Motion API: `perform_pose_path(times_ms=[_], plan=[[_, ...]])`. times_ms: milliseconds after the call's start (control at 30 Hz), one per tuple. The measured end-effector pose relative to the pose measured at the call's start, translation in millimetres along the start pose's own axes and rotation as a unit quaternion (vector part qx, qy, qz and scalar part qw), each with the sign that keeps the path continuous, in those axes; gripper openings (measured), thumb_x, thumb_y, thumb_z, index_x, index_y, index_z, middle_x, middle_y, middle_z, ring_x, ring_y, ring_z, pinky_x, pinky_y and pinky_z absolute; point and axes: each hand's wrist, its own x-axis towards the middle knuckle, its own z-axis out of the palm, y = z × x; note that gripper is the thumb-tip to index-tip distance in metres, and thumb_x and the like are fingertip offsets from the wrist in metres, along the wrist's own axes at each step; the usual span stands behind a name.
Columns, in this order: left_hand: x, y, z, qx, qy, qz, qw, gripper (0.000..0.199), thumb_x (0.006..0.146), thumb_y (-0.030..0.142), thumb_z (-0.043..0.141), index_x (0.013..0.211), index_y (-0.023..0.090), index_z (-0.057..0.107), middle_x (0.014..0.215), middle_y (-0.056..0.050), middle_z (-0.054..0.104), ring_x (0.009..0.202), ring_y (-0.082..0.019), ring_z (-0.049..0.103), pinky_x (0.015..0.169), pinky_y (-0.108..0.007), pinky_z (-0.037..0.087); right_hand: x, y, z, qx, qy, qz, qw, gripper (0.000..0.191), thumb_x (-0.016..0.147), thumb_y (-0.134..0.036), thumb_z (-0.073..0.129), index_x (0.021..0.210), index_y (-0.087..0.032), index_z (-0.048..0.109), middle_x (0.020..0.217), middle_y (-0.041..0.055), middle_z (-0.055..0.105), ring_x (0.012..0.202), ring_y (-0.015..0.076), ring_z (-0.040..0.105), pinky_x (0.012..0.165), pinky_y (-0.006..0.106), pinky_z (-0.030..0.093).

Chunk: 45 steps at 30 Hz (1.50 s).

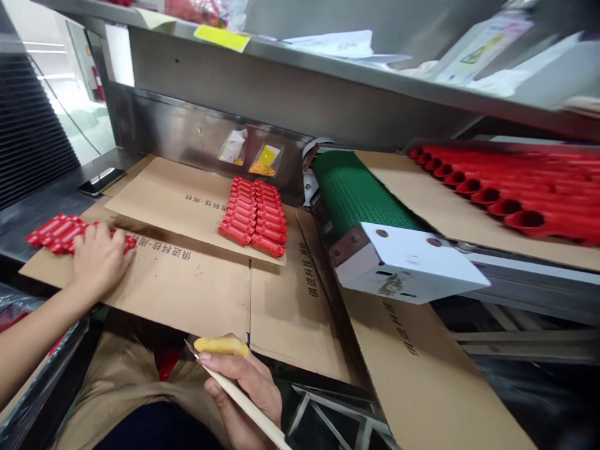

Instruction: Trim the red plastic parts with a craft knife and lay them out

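At the left edge of the cardboard, my left hand (100,253) reaches over a row of ribbed red plastic parts (56,234), fingers bent down around the ones at the row's right end. Its fingertips are partly hidden among them. Low in the middle, my right hand (248,394) grips a craft knife (250,406) with a long pale handle; the small pointed blade faces up and left. A yellow finger cover (221,346) sits on one finger of that hand. Two columns of similar red parts (255,215) lie on the upper cardboard sheet (164,181).
A green conveyor belt (360,187) with a white metal end block (407,262) stands right of the cardboard. Beyond it, red tubes (515,187) lie in rows. A phone (102,181) rests at back left. Two small bags (266,159) hang on the metal wall below a shelf (300,59).
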Motion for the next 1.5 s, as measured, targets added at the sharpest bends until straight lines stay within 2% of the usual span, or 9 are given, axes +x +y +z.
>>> perform_pose_path(times_ms=[167,333,433,633,833,1033,1133,1333,1500], plan=[[11.7,49.4,-7.3,-0.127,0.086,0.101,0.983,0.036,0.101,0.047,0.055,0.117,0.018,0.069,0.12,-0.019,0.068,0.12,-0.048,0.058,0.093,-0.062,0.043,-4.6,0.9,-7.0,-0.024,0.042,0.053,0.997,0.021,0.098,-0.015,0.069,0.115,-0.026,0.074,0.095,0.0047,0.083,0.091,0.0212,0.079,0.085,0.031,0.064],[68.4,160.7,5.5,-0.163,0.008,0.278,0.947,0.032,0.099,0.01,0.045,0.107,0.018,0.074,0.119,-0.023,0.069,0.116,-0.04,0.059,0.096,-0.055,0.045,-1.6,-2.1,-7.4,-0.03,0.087,0.052,0.994,0.016,0.097,-0.013,0.067,0.104,-0.026,0.072,0.085,0.0008,0.082,0.081,0.0185,0.077,0.081,0.03,0.061],[84.8,185.9,11.1,-0.188,-0.014,0.299,0.935,0.035,0.094,0.002,0.041,0.088,0.017,0.072,0.112,-0.023,0.07,0.117,-0.04,0.06,0.099,-0.055,0.044,-10.6,-2.3,-15.9,-0.033,0.096,0.055,0.993,0.012,0.099,-0.018,0.067,0.106,-0.027,0.071,0.082,-0.001,0.082,0.077,0.0172,0.077,0.081,0.029,0.059],[4.0,115.3,-9.2,-0.285,-0.101,0.257,0.918,0.023,0.098,0.037,0.06,0.109,0.019,0.068,0.092,-0.014,0.075,0.083,-0.033,0.07,0.076,-0.042,0.055,-16.3,3.5,-30.1,0.003,0.131,0.198,0.971,0.027,0.106,-0.038,0.063,0.086,-0.022,0.071,0.069,0.0007,0.074,0.064,0.0164,0.071,0.07,0.029,0.057],[-108.4,70.4,-29.8,-0.604,-0.373,-0.052,0.702,0.033,0.095,0.053,0.07,0.12,0.033,0.079,0.118,-0.006,0.08,0.11,-0.029,0.075,0.095,-0.031,0.057,7.4,9.9,-10.3,0.102,-0.01,0.313,0.944,0.03,0.101,-0.047,0.068,0.095,-0.018,0.069,0.065,-0.0036,0.06,0.051,0.0095,0.051,0.047,0.02,0.038],[-141.9,60.8,-35.0,-0.63,-0.245,-0.283,0.68,0.034,0.082,0.056,0.085,0.097,0.025,0.08,0.072,-0.003,0.073,0.062,-0.014,0.06,0.058,-0.019,0.047,2.9,12.9,10.5,0.036,-0.059,0.261,0.963,0.027,0.104,-0.039,0.062,0.089,-0.018,0.07,0.066,-0.0028,0.062,0.051,0.0099,0.055,0.049,0.021,0.04],[-143.6,60.9,-34.3,-0.637,-0.216,-0.307,0.674,0.042,0.084,0.061,0.081,0.08,0.02,0.074,0.058,0.0,0.062,0.052,-0.01,0.044,0.05,-0.018,0.035,-1.4,13.2,16.9,0.02,-0.057,0.244,0.968,0.027,0.105,-0.037,0.061,0.086,-0.019,0.069,0.062,-0.0036,0.06,0.049,0.0104,0.055,0.048,0.022,0.04],[-149.4,61.7,-29.3,-0.652,-0.103,-0.251,0.708,0.021,0.082,0.043,0.089,0.092,0.025,0.082,0.095,-0.006,0.074,0.081,-0.019,0.068,0.071,-0.024,0.056,-0.7,7.9,21.3,-0.053,-0.023,0.213,0.975,0.026,0.105,-0.032,0.06,0.084,-0.019,0.069,0.062,-0.0022,0.064,0.051,0.012,0.059,0.051,0.023,0.043],[-143.5,69.3,-26.9,-0.74,-0.122,-0.314,0.582,0.045,0.069,0.026,0.099,0.106,0.03,0.074,0.104,-0.002,0.076,0.093,-0.019,0.073,0.082,-0.025,0.062,-0.8,1.3,33.4,-0.089,-0.012,0.163,0.983,0.019,0.105,-0.03,0.061,0.09,-0.021,0.067,0.067,-0.0007,0.069,0.053,0.0128,0.062,0.053,0.024,0.048]])
